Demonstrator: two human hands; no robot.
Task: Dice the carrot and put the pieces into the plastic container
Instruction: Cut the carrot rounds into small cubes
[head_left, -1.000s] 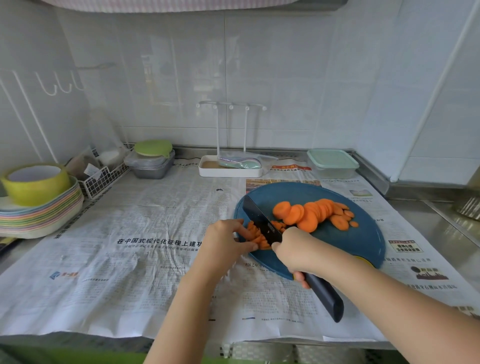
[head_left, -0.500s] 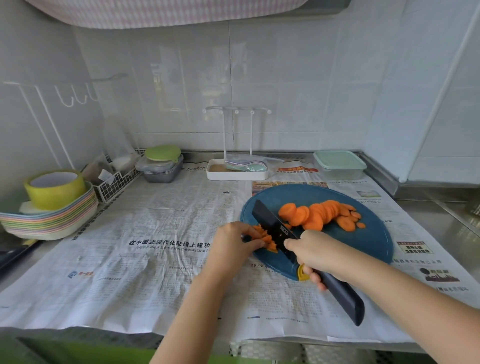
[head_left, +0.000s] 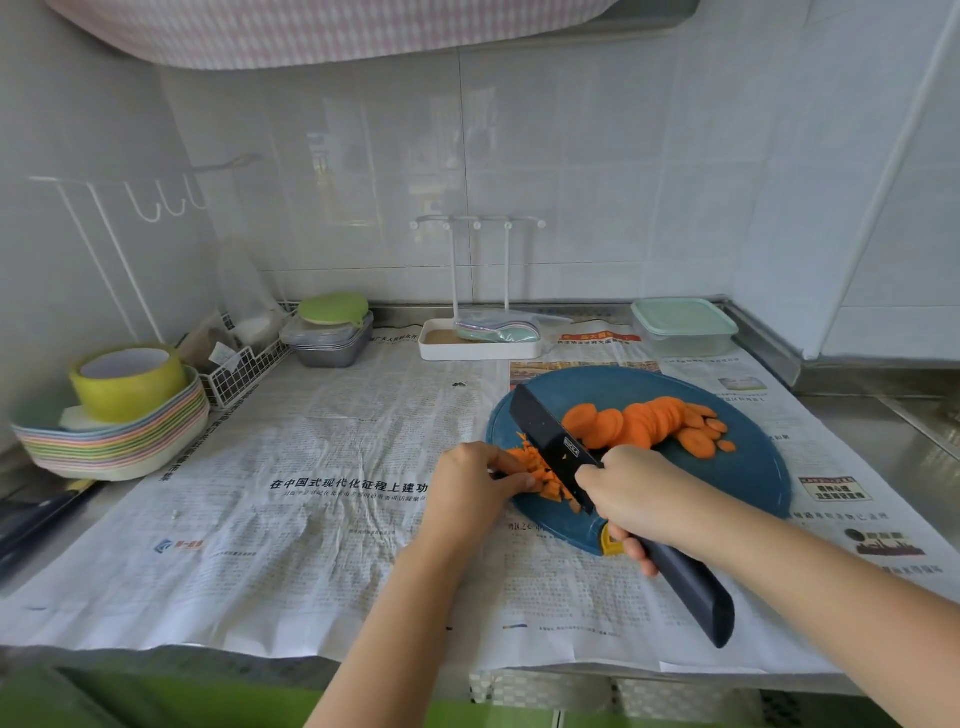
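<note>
The left hand (head_left: 478, 483), its grip curled and pinching thin orange carrot sticks (head_left: 543, 475) at nine o'clock on the round blue board (head_left: 743, 483), should tuck its fingertips back from the matte dark knife (head_left: 550, 441). The right hand (head_left: 628, 493) has its grip wrapped round the handle; short, even crosscuts would suit. Smooth carrot rounds (head_left: 639, 426) lie at twelve. The lidded, translucent plastic container (head_left: 683, 327) sits at one o'clock on the newspapered surface (head_left: 311, 467).

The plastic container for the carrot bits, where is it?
In the head view the plastic container sits at the back right of the counter, behind the blue cutting board and right of the white rack tray.
</note>
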